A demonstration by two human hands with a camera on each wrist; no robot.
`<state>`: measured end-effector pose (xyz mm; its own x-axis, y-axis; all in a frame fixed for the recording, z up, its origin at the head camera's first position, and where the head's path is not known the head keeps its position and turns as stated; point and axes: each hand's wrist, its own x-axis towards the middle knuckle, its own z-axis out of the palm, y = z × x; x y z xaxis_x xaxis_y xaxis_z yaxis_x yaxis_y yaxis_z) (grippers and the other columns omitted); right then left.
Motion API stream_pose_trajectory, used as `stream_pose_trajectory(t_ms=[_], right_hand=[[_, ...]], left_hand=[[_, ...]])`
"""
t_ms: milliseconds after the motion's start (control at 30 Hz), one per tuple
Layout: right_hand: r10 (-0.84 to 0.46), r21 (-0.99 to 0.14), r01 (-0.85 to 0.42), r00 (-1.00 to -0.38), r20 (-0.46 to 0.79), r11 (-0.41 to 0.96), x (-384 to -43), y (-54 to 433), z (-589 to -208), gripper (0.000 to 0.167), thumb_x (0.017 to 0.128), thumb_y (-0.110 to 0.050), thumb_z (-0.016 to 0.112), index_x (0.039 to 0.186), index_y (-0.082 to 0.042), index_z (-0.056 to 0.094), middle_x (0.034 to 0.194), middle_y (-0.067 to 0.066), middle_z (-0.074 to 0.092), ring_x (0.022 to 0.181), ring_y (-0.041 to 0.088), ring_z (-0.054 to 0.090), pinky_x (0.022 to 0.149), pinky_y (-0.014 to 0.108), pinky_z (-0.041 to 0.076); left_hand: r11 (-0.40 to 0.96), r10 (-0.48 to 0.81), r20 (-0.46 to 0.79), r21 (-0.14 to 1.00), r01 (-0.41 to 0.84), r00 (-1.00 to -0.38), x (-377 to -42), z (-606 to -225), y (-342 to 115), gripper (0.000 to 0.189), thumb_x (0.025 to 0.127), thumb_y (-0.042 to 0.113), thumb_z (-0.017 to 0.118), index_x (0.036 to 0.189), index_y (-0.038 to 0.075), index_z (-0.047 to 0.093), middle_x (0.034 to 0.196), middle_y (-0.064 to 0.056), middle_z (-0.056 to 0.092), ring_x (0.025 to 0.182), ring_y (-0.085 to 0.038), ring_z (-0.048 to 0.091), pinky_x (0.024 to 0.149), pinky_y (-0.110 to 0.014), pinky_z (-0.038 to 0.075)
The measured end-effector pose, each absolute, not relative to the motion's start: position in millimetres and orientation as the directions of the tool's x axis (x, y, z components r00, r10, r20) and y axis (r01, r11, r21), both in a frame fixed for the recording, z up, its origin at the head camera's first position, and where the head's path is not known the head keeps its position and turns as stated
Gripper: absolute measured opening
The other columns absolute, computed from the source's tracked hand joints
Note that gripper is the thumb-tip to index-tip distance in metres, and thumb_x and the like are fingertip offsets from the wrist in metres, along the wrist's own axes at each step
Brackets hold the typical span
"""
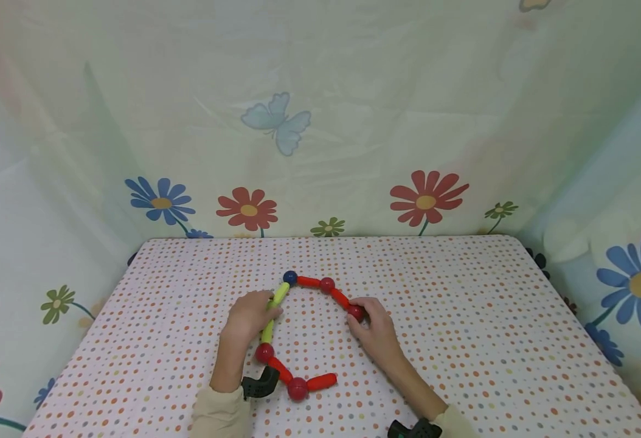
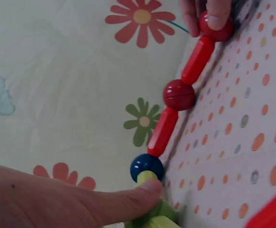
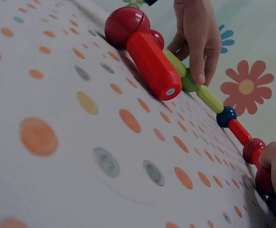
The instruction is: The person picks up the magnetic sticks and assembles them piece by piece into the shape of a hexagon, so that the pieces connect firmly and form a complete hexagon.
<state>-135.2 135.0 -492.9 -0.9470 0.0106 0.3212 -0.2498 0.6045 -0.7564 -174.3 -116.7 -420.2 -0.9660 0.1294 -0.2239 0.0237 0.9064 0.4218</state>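
A chain of magnetic rods and balls lies in an open curve on the table. My left hand (image 1: 249, 313) grips it at a green ball (image 3: 190, 81) between two yellow-green rods (image 1: 280, 294), the ball mostly covered in the head view. A dark blue ball (image 1: 290, 278) sits at the far end of the upper rod. From there red rods (image 1: 309, 281) and a red ball (image 1: 327, 285) run right to the end red ball (image 1: 356, 312), which my right hand (image 1: 375, 331) pinches between thumb and fingers. Nearer me, the left side continues through red balls (image 1: 297, 389) to a free-ended red rod (image 1: 322, 381).
The table (image 1: 463, 292) wears a white cloth with coloured dots. Behind and beside it hangs a pale curtain (image 1: 348, 146) printed with flowers and a butterfly. A black wrist device (image 1: 261, 383) on the left arm overhangs part of the chain near a red rod.
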Motion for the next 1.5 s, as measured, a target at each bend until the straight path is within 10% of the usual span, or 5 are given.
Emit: stream_pose_trajectory(t_ms=[400, 600, 833, 1500], right_hand=[[0.028, -0.782, -0.216, -0.958, 0.285, 0.584, -138.6, 140.2, -490.8, 0.023, 0.090, -0.012, 0.067, 0.113, -0.009, 0.064, 0.117, 0.008, 0.061, 0.111, 0.022, 0.059, 0.098, 0.043, 0.050], [0.030, -0.858, -0.059, -0.996, 0.086, 0.511, -158.7, 153.2, -480.3, 0.028, 0.098, -0.032, 0.056, 0.115, -0.013, 0.065, 0.114, 0.006, 0.065, 0.103, 0.019, 0.061, 0.090, 0.036, 0.049], [-0.055, -0.817, -0.024, -0.998, -0.009, 0.576, -191.8, 162.4, -473.1, 0.026, 0.094, -0.032, 0.063, 0.106, -0.010, 0.069, 0.097, 0.008, 0.069, 0.081, 0.014, 0.059, 0.073, 0.027, 0.045], [-0.002, -0.680, 0.086, -0.992, -0.128, 0.728, -188.1, 147.0, -457.8, 0.019, 0.081, -0.026, 0.065, 0.085, -0.007, 0.064, 0.075, 0.004, 0.059, 0.064, 0.014, 0.050, 0.054, 0.024, 0.038]], left_hand=[[0.898, 0.192, 0.030, 0.397, 0.188, -0.981, -167.8, -423.5, -106.1, 0.037, 0.093, 0.029, 0.064, 0.126, 0.013, 0.062, 0.119, -0.012, 0.063, 0.102, -0.025, 0.059, 0.076, -0.040, 0.053], [0.724, 0.620, -0.009, 0.394, 0.567, -0.785, -142.8, -428.6, -105.0, 0.031, 0.095, 0.043, 0.057, 0.113, 0.020, 0.069, 0.108, 0.004, 0.067, 0.100, -0.010, 0.061, 0.087, -0.032, 0.053], [0.590, 0.777, -0.160, 0.520, 0.617, -0.609, -130.1, -443.3, -112.1, 0.031, 0.082, 0.060, 0.066, 0.095, 0.032, 0.069, 0.088, 0.021, 0.058, 0.081, 0.002, 0.048, 0.084, -0.022, 0.042], [0.742, 0.637, 0.093, 0.197, 0.641, -0.765, -139.0, -452.4, -136.4, 0.020, 0.087, 0.038, 0.068, 0.104, 0.028, 0.072, 0.102, 0.009, 0.067, 0.104, -0.015, 0.058, 0.112, -0.059, 0.027]])
